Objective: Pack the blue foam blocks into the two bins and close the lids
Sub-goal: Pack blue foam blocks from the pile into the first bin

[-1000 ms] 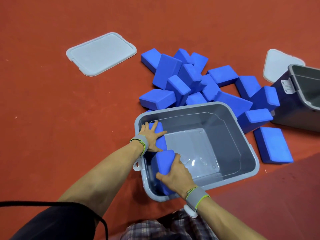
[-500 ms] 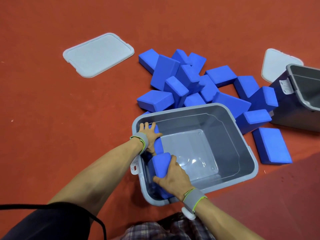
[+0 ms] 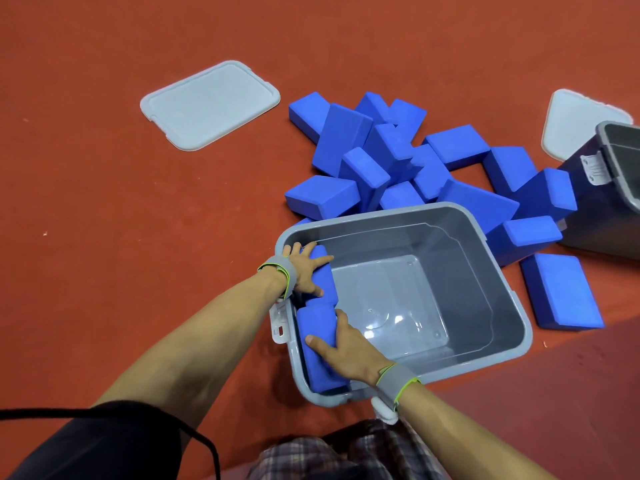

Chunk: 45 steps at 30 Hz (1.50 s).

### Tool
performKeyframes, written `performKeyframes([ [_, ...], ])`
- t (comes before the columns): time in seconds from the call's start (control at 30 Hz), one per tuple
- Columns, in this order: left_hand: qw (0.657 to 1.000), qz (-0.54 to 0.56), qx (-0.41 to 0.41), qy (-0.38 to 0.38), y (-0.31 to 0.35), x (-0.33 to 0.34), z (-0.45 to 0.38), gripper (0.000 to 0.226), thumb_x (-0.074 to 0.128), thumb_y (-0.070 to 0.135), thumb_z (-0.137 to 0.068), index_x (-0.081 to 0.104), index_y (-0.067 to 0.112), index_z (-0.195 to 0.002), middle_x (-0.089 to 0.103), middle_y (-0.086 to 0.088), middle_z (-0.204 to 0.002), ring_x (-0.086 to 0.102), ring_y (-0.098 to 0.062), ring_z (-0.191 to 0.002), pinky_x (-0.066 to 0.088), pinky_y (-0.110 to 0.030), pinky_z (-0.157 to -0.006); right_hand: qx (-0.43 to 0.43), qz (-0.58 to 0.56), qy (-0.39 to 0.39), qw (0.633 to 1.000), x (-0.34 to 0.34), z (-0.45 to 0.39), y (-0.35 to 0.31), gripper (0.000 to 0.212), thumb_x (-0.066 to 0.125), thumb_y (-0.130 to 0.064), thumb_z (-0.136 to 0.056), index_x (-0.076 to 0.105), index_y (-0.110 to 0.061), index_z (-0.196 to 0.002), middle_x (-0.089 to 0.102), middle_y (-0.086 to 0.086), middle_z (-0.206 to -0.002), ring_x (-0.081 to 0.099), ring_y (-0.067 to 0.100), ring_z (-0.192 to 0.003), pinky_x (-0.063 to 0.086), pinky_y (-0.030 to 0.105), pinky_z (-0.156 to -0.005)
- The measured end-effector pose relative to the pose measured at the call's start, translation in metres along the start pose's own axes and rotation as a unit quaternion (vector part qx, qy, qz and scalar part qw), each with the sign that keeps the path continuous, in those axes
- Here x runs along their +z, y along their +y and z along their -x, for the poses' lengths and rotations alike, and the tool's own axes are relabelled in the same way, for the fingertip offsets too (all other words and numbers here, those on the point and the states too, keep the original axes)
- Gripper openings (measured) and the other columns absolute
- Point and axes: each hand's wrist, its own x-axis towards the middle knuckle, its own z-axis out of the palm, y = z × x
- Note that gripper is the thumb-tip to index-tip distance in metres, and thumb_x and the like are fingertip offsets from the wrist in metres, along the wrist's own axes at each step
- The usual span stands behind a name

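An open grey bin (image 3: pixel 485 244) sits on the red floor in front of me. Two blue foam blocks stand on edge along its left wall. My left hand (image 3: pixel 304 268) presses with spread fingers on the farther block (image 3: pixel 325 278). My right hand (image 3: pixel 346 351) grips the nearer block (image 3: pixel 315 323), thumb across its top and fingers down its inner side. The rest of the bin's floor is bare. Behind the bin lies a pile of several blue blocks (image 3: pixel 391 157). A second grey bin (image 3: pixel 620 188) stands open at the right edge.
One grey lid (image 3: pixel 211 105) lies flat on the floor at the far left. The other lid (image 3: pixel 581 123) lies behind the second bin. A single blue block (image 3: pixel 561 292) lies flat on the floor to the right of the near bin.
My right hand has lowered its block deeper along the bin's left wall, below the block under my left hand. My left hand stayed on its block.
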Motion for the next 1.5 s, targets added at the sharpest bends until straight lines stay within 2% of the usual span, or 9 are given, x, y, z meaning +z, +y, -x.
performKeyframes([
  [0.1,1.000,0.001,0.005,0.009,0.000,0.004,0.002,0.095,0.058,0.074,-0.079,0.005,0.052,-0.155,-0.006,-0.005,-0.167,0.013,-0.040,-0.145,0.015,-0.047,-0.116,0.016,0.011,-0.047,0.999,-0.006,-0.007,-0.002,0.094,0.054,-0.060,-0.095,0.006,-0.007,-0.157,0.056,0.016,-0.140,0.058,0.033,-0.123,0.046,0.034,-0.100],
  [0.2,1.000,0.010,0.009,0.013,-0.001,0.005,0.002,0.094,0.060,0.072,-0.079,0.007,0.052,-0.154,-0.007,-0.005,-0.167,0.013,-0.040,-0.145,0.014,-0.048,-0.117,0.038,0.014,-0.089,0.995,-0.016,-0.016,-0.001,0.096,0.055,-0.064,-0.093,0.007,-0.013,-0.159,0.052,0.011,-0.145,0.056,0.030,-0.127,0.047,0.039,-0.104],
  [0.3,1.000,0.007,0.014,0.011,-0.001,0.006,0.001,0.093,0.060,0.072,-0.079,0.009,0.052,-0.154,-0.007,-0.005,-0.167,0.013,-0.039,-0.145,0.014,-0.049,-0.117,0.054,-0.039,-0.124,0.990,-0.026,-0.020,-0.002,0.104,0.064,-0.071,-0.078,0.015,-0.022,-0.156,0.054,0.006,-0.140,0.063,0.029,-0.115,0.060,0.049,-0.087],
  [0.43,1.000,0.006,0.015,0.021,0.000,0.008,0.000,0.092,0.060,0.073,-0.079,0.010,0.054,-0.153,-0.005,-0.005,-0.167,0.013,-0.039,-0.145,0.017,-0.049,-0.115,0.076,-0.075,-0.144,0.984,-0.031,-0.027,0.009,0.108,0.070,-0.074,-0.062,0.025,-0.030,-0.151,0.058,0.001,-0.132,0.070,0.029,-0.105,0.062,0.058,-0.068],
  [0.63,0.999,-0.001,0.018,0.029,-0.001,0.010,-0.001,0.089,0.059,0.072,-0.081,0.011,0.052,-0.154,-0.005,-0.005,-0.167,0.013,-0.036,-0.146,0.019,-0.048,-0.114,0.088,-0.115,-0.184,0.972,-0.043,-0.031,0.011,0.060,0.070,-0.046,-0.092,0.041,-0.029,-0.141,0.063,0.001,-0.132,0.068,0.029,-0.113,0.058,0.065,-0.078],
  [0.8,1.000,0.010,0.017,0.023,0.000,0.008,-0.002,0.089,0.061,0.070,-0.080,0.013,0.052,-0.153,-0.006,-0.004,-0.167,0.012,-0.037,-0.147,0.019,-0.051,-0.115,0.095,-0.120,-0.176,0.972,-0.044,-0.037,0.019,0.061,0.073,-0.046,-0.089,0.046,-0.026,-0.139,0.066,0.003,-0.129,0.069,0.030,-0.109,0.059,0.062,-0.076],
  [1.2,1.000,0.024,0.003,0.008,0.009,0.012,0.002,0.089,0.063,0.064,-0.082,0.012,0.050,-0.154,-0.012,-0.008,-0.166,0.002,-0.041,-0.150,0.015,-0.056,-0.118,0.124,-0.207,-0.057,0.969,-0.026,-0.041,0.050,0.058,0.089,-0.045,-0.071,0.068,-0.029,-0.122,0.077,-0.008,-0.107,0.075,0.021,-0.096,0.062,0.058,-0.069],
  [1.37,1.000,0.024,-0.003,0.004,0.016,0.015,0.006,0.091,0.058,0.073,-0.078,0.012,0.051,-0.154,-0.018,-0.011,-0.165,-0.008,-0.046,-0.150,0.012,-0.057,-0.120,0.138,-0.212,-0.089,0.963,-0.036,-0.042,0.055,0.077,0.095,-0.051,-0.058,0.067,-0.031,-0.127,0.079,-0.003,-0.100,0.076,0.022,-0.091,0.063,0.053,-0.073],
  [1.5,0.999,0.041,-0.010,0.007,0.021,0.017,0.015,0.099,0.055,0.083,-0.071,0.012,0.051,-0.154,-0.021,-0.011,-0.165,-0.015,-0.048,-0.148,0.007,-0.059,-0.120,0.136,-0.204,-0.127,0.961,-0.044,-0.042,0.049,0.069,0.092,-0.041,-0.070,0.063,-0.028,-0.132,0.077,0.006,-0.107,0.075,0.028,-0.097,0.062,0.053,-0.078],
])
